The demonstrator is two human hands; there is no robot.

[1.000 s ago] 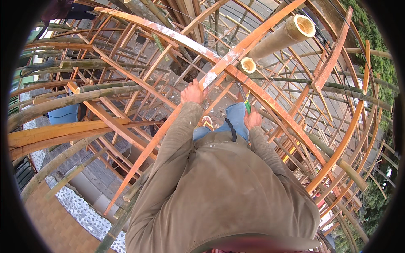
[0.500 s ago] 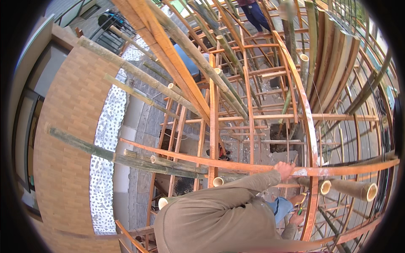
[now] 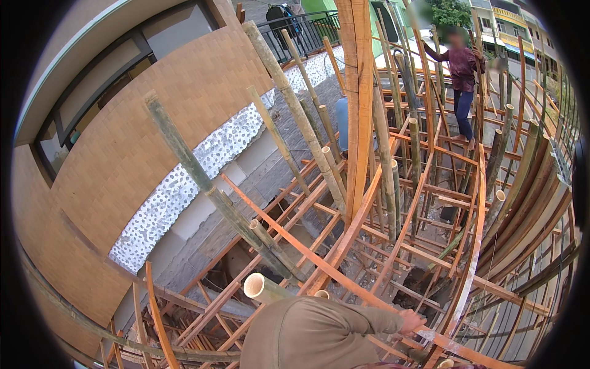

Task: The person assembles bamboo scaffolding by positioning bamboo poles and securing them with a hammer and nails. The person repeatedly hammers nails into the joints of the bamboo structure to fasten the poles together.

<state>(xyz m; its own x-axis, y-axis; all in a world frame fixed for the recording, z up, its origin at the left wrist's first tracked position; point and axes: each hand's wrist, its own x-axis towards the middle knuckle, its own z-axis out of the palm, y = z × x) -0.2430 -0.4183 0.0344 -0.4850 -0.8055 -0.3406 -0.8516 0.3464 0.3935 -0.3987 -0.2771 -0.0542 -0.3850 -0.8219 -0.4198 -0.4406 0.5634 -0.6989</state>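
Note:
My left hand (image 3: 410, 321) is closed around a long orange bamboo slat (image 3: 319, 261) that runs diagonally across the frame of lashed poles. My brown sleeve (image 3: 319, 335) reaches to it from the lower edge. The hollow cut end of a thick bamboo pole (image 3: 254, 286) sits just left of my shoulder. My right hand is out of sight, hidden below my body.
Bamboo poles and orange slats form a curved lattice (image 3: 430, 246) with open gaps down to the ground. A brown curved building wall (image 3: 153, 123) and a white perforated panel (image 3: 203, 166) stand at the left. Another person (image 3: 462, 67) stands on the frame far off, near a blue barrel (image 3: 342, 123).
The view has swung left, from the lattice ahead to the building wall. Both hands were raised on the slats a second ago; now only my left hand shows, still gripping a slat.

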